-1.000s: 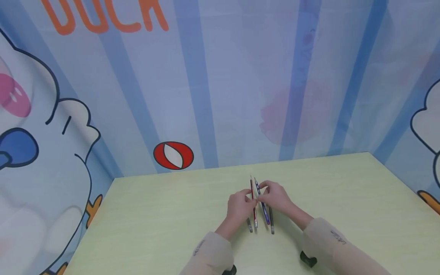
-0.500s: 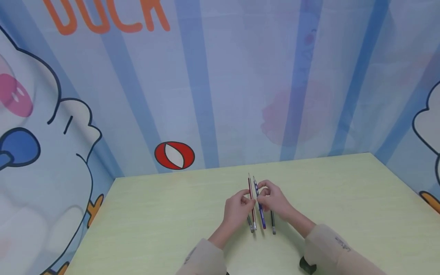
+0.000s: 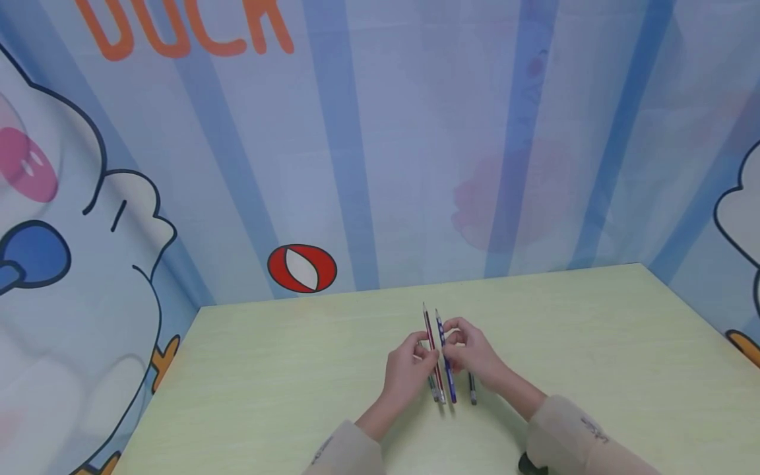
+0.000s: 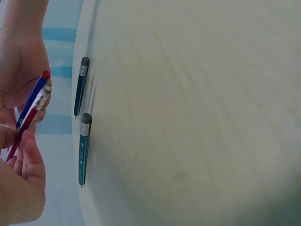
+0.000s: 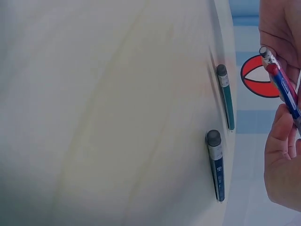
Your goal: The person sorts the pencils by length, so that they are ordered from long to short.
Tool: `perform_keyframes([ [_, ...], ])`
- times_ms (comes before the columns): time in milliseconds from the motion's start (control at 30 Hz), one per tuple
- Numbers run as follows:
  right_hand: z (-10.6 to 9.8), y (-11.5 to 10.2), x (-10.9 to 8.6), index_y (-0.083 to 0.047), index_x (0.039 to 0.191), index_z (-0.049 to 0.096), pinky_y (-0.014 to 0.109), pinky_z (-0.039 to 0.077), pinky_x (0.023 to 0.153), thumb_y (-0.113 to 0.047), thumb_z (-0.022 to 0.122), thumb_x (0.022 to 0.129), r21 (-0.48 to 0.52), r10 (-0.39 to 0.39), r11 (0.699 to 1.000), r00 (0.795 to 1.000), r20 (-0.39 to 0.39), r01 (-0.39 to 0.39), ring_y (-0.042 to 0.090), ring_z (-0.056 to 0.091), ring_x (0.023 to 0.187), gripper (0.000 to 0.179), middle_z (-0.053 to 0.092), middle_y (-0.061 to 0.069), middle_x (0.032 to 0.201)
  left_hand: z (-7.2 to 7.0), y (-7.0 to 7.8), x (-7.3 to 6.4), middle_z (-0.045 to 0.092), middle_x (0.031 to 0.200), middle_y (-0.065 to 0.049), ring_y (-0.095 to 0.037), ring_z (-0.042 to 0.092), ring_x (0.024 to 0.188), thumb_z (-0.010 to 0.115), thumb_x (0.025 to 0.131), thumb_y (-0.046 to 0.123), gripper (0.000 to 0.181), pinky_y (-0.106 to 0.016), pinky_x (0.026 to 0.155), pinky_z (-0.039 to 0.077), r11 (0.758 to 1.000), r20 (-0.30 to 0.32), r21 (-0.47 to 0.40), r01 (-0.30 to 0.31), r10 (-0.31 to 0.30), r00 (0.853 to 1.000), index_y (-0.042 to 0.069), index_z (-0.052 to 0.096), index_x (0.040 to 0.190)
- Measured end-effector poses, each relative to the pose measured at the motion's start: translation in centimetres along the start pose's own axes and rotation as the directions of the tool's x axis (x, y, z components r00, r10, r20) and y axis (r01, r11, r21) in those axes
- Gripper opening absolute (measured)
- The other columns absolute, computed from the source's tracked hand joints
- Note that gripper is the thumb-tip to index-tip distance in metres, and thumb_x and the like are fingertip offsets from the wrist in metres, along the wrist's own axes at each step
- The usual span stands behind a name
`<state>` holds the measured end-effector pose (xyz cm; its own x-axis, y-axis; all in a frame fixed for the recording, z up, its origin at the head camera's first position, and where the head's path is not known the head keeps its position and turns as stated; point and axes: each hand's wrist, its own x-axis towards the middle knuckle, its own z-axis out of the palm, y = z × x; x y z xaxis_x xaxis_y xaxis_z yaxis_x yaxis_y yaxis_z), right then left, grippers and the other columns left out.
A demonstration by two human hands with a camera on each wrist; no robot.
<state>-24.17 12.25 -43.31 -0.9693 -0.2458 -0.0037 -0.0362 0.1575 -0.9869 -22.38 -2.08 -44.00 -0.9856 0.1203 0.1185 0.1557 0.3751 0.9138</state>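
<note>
My left hand [image 3: 405,375] pinches a dark red pencil [image 3: 427,323] between thumb and fingers, its silver-ferruled eraser end toward me and its sharpened tip pointing away. Close beside it, my right hand [image 3: 477,356] pinches a blue patterned pencil [image 3: 450,386] with a red end. Both held pencils are above the table, side by side and nearly parallel; in the wrist views they overlap. Below the left hand lies a green pencil [image 4: 83,155] with a dark eraser. A dark navy pencil [image 5: 217,176] lies below the right hand. In the head view, the hands partly cover both lying pencils.
The pale yellow-green table [image 3: 267,382] extends on both sides of the hands. Behind it hangs a blue striped cloth backdrop [image 3: 410,165] with cartoon prints. A small black object [image 3: 530,464] shows under the right sleeve.
The blue pencil has swung closer to parallel with the red one. The red pencil's tip has shifted left, and both hands have come slightly toward me. The lying pencils stay put.
</note>
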Motion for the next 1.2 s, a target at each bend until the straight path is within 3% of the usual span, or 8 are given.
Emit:
perform_keyframes([
  [533,0.4,-0.3,-0.6,0.003,0.109,0.039,0.025,0.047,0.048,0.001,0.049,0.078,0.029,0.007,1.000,0.998,0.060,-0.009,0.011,0.049,0.050,0.033,0.049,0.002,0.073,0.1,-0.3,-0.5,0.061,0.074,-0.001,-0.011,0.061,0.058,0.059,0.083,0.020,0.032,-0.018,0.046,0.041,0.999,0.020,0.008,0.032,-0.032,0.999,0.008,0.054,0.112],
  [833,0.6,-0.4,-0.9,0.002,0.111,0.038,0.023,0.046,0.047,-0.001,0.050,0.079,0.037,0.012,0.999,0.997,0.077,-0.015,0.011,0.050,0.052,0.034,0.050,0.001,0.074,-0.1,-0.5,-0.6,0.061,0.074,-0.002,-0.008,0.060,0.059,0.059,0.083,0.019,0.032,-0.017,0.048,0.044,1.000,0.007,0.003,0.029,-0.029,1.000,0.007,0.054,0.112],
  [1100,0.7,-0.4,-1.3,0.003,0.111,0.038,0.024,0.046,0.047,0.000,0.050,0.080,0.031,0.015,0.999,0.995,0.100,-0.018,0.011,0.049,0.053,0.034,0.049,0.002,0.073,-1.4,-0.5,-1.0,0.060,0.075,-0.005,-0.009,0.061,0.057,0.058,0.082,0.013,0.035,-0.020,0.051,0.048,0.999,0.026,-0.026,0.039,-0.038,0.999,0.003,0.053,0.115],
  [1200,0.7,-0.4,-1.5,0.003,0.112,0.038,0.025,0.046,0.048,0.000,0.050,0.081,0.015,0.023,1.000,0.995,0.102,-0.024,0.012,0.049,0.054,0.034,0.049,0.002,0.073,-2.5,-0.7,-1.2,0.060,0.074,-0.005,-0.009,0.061,0.057,0.056,0.083,0.013,0.035,-0.021,0.052,0.049,0.999,0.031,0.005,0.040,-0.040,0.999,0.003,0.052,0.116],
])
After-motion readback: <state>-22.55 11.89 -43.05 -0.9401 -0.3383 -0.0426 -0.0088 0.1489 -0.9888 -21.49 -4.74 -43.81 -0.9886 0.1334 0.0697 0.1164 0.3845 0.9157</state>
